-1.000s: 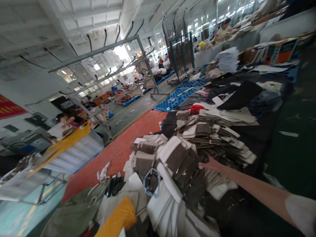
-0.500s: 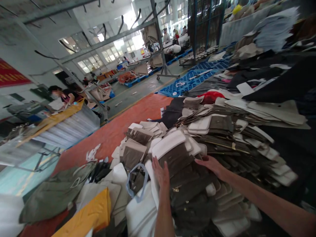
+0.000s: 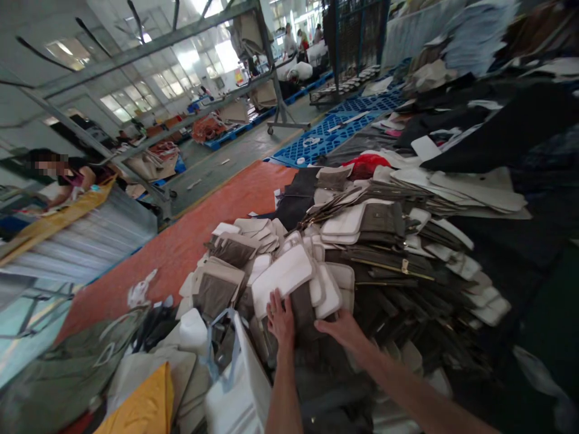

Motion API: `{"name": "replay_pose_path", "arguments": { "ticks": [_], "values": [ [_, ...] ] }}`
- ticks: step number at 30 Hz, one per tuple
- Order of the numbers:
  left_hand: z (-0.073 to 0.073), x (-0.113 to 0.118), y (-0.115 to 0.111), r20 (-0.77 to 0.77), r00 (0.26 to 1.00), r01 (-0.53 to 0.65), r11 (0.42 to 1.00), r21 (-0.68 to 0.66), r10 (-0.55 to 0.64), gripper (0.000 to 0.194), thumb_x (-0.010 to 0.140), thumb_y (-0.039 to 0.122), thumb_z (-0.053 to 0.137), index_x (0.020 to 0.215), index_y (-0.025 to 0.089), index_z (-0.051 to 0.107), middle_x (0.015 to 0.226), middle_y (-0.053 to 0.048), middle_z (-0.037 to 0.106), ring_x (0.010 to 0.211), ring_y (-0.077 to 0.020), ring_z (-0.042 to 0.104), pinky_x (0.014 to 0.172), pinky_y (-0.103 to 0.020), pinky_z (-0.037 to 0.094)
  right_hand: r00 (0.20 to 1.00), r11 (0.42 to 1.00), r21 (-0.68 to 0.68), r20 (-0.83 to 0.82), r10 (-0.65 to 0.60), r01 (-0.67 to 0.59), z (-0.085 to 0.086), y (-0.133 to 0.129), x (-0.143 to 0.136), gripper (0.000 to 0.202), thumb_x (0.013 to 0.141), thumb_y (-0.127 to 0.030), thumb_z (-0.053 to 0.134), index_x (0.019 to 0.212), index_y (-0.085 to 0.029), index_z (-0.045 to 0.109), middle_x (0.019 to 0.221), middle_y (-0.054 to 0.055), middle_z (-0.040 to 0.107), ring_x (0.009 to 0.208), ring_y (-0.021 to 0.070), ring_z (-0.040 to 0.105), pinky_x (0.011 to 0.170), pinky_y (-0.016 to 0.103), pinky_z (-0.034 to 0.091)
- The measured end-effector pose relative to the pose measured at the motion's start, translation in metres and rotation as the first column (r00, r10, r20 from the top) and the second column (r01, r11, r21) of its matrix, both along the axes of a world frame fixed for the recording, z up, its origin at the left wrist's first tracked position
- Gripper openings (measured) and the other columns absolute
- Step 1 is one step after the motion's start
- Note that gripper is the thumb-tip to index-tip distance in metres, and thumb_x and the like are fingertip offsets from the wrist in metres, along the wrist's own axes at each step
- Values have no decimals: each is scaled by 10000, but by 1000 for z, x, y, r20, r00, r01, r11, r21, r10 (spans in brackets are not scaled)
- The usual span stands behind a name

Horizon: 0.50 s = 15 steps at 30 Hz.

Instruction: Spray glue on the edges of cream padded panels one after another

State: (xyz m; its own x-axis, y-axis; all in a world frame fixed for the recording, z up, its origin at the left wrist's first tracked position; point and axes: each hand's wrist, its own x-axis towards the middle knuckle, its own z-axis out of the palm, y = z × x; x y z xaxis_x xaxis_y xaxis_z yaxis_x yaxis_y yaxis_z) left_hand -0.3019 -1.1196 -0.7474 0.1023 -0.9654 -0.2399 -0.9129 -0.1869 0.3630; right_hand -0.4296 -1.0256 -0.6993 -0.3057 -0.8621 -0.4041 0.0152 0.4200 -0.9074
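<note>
A large heap of flat dark grey-brown and cream pieces lies in front of me, some with gold zips. My left hand rests with spread fingers on the lower edge of a cream flap attached to or lying over a dark piece. My right hand is just to the right, thumb and fingers apart, touching the dark piece below several cream flaps. Its outer fingers are partly hidden under the cream pieces. Neither hand is visibly closed round anything.
A white bag with pale blue handles stands at lower left, beside a yellow cloth and a green bag. Beyond are an orange floor sheet, a metal rack and blue pallets. A person works at far left.
The view has shifted, so the scene sits farther left. My right hand has come closer to my left, and the cream flap has turned and sits lower, with more cream pieces showing beside it.
</note>
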Motion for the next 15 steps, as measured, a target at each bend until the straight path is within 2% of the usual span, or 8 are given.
{"name": "replay_pose_path", "arguments": {
  "ticks": [3,5,7,8,10,11,13,15],
  "values": [
    [7,4,1,15,1000,8,1000,-20,-8,526,856,421,102,1357,280,181,1455,22,220,1312,-183,253,1034,-401,319,979,995,-5,-179,99,-101,19,-16,-16,178,587,-279,540,696,-175,634,662,18,662,667,200,597,569,279,447],
    [3,1,4,16,1000,13,999,-48,-12,539,855,438,101,1364,270,153,1460,24,201,1315,-172,242,1039,-376,314,932,989,-10,-335,135,-147,23,-29,-38,172,592,-266,532,699,-186,639,712,24,664,742,217,593,625,300,444],
    [-7,-7,10,10,1000,15,998,-67,-14,557,844,489,148,1360,279,164,1458,29,207,1320,-190,231,1033,-409,318,850,989,4,-512,126,-145,17,-41,-60,229,570,-263,563,768,-191,652,1009,71,641,1020,292,503,810,388,404],
    [-13,-12,14,7,1000,10,997,-75,-10,571,834,514,175,1356,282,175,1457,29,212,1323,-204,222,1029,-436,316,799,990,14,-590,120,-138,11,-46,-68,276,563,-284,587,814,-193,654,1171,89,566,1142,328,396,900,446,336],
    [-26,-19,21,2,1000,-9,995,-96,10,595,819,547,213,1352,285,188,1457,25,214,1333,-220,190,1037,-471,286,697,990,40,-706,124,-135,-2,-51,-77,367,577,-352,613,893,-171,649,1342,129,401,1239,371,231,975,528,203],
    [-30,-22,24,-1,1000,-25,994,-110,25,602,817,551,214,1354,280,181,1460,19,209,1338,-221,171,1049,-478,258,654,989,53,-745,132,-140,-7,-52,-78,410,599,-385,607,929,-145,642,1354,163,372,1242,382,215,976,548,182],
    [-36,-24,29,-13,998,-60,990,-129,59,609,824,543,189,1363,261,152,1466,-6,194,1345,-227,138,1064,-493,209,586,985,74,-796,151,-154,-12,-49,-75,466,646,-414,580,984,-96,623,1308,219,401,1211,391,266,950,554,218],
    [-36,-21,34,-31,996,-82,989,-126,78,600,838,515,153,1368,235,138,1466,-47,193,1345,-242,131,1056,-511,205,546,981,74,-822,162,-179,-9,-43,-68,458,668,-412,577,1003,-102,615,1260,212,449,1175,368,332,926,510,284]
  ]
}}
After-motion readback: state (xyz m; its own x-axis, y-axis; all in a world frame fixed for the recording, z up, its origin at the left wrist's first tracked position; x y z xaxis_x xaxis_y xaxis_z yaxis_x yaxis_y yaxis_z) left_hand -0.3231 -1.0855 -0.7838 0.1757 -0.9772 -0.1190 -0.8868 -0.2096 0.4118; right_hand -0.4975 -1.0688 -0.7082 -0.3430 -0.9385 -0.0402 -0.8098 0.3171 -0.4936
